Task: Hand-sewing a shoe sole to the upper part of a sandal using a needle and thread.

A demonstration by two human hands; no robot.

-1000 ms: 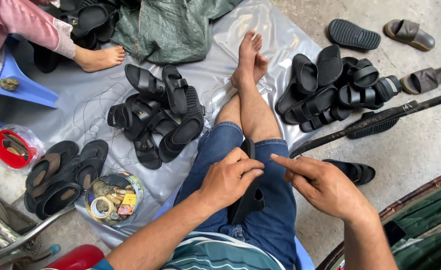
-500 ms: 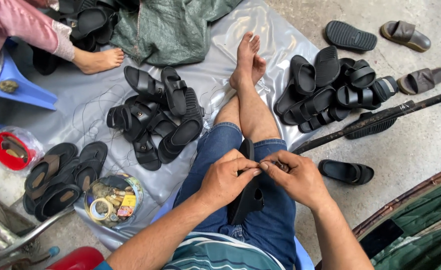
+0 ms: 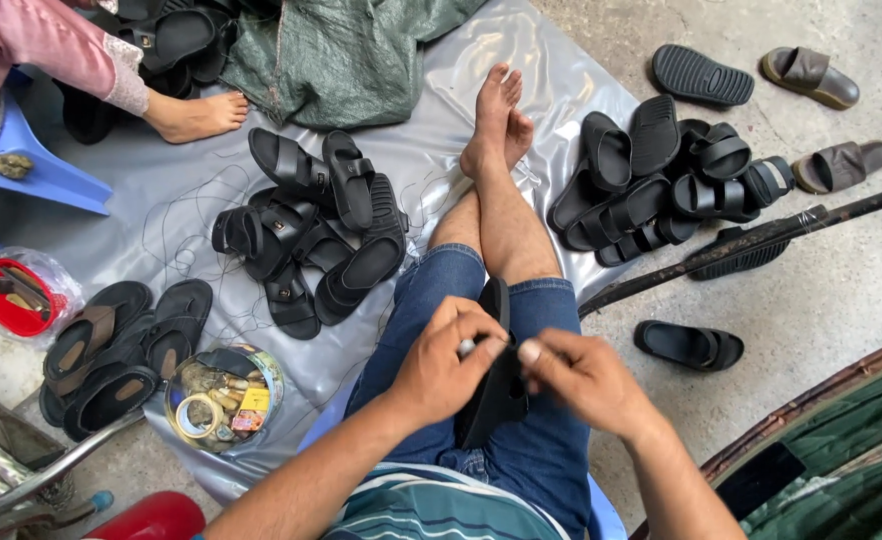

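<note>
While the person is sitting with legs stretched out over the grey plastic sheet (image 3: 161,215), both hands are meeting above the lap on a black rubber sandal (image 3: 496,395) that is lying along the thigh of the blue jeans. The left hand (image 3: 441,365) is curling around the sandal's upper edge, its fingers (image 3: 486,322) closed on the rim and pinching something small and pale that I cannot make out. The right hand (image 3: 586,380) is pressing in from the other side, thumb and forefinger nipped together at the same spot; whether they are holding a needle or thread is not clear.

Loose dark thread is trailing over the sheet near the heap of black strapped sandals (image 3: 311,235), and a second black pile (image 3: 661,180) is sitting to the right by the concrete. A round tin of small oddments (image 3: 223,398) is standing beside the left knee.

The likely trouble here, judging by the tight pinch: the sandal is resting unsupported on the leg, so it may be slipping sideways, or a fingertip may be getting pricked.
</note>
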